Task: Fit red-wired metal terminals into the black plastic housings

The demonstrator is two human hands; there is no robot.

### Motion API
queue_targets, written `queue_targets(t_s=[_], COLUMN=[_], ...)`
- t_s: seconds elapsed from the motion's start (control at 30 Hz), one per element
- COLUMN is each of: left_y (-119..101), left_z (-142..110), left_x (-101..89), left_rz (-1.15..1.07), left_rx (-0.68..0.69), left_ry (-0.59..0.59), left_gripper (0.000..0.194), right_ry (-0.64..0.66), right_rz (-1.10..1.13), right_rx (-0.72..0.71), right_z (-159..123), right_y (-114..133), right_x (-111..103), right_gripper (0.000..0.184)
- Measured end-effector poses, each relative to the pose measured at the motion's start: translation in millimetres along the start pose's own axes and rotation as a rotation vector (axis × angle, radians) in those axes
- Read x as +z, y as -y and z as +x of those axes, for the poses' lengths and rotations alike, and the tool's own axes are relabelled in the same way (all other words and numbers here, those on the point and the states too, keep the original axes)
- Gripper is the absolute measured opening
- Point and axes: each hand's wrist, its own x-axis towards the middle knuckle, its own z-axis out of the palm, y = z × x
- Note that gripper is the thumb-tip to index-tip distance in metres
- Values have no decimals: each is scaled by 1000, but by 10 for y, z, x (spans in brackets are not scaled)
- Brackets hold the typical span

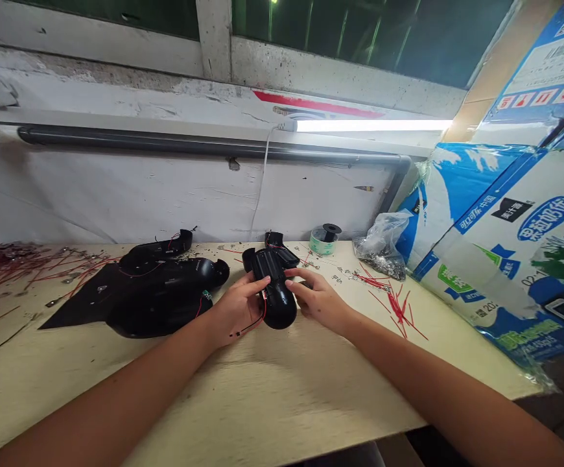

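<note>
A black plastic housing (276, 285) with a ribbed compartment and thin red and black wires lies on the pale table (272, 395) in the middle of the view. My left hand (237, 308) grips its left side, fingers curled round it. My right hand (317, 300) holds its right side, fingers closed on the edge. Both forearms reach in from the bottom corners.
More black housings (155, 288) with red wires lie just left of my left hand. Loose red wires (396, 301) and small metal parts are scattered right and far left. A solder spool (325, 240) and a plastic bag (384, 250) stand at the back. Blue-and-white cartons (515, 227) block the right side.
</note>
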Motion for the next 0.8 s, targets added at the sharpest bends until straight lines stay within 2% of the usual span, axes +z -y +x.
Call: queue_targets(t_s=[0.27, 0.6, 0.8], left_y=[50, 54, 97], left_z=[49, 42, 70], left_x=[-107, -96, -120], left_rz=[-17, 10, 49], left_rx=[20, 27, 59], left_ry=[86, 85, 63], left_gripper=[19, 28, 31], right_ry=[52, 60, 94], right_rz=[85, 64, 43], right_rx=[60, 49, 20], right_z=[16, 33, 57], right_y=[-27, -63, -104], right_x=[18, -2, -15], right_gripper=[41, 42, 37])
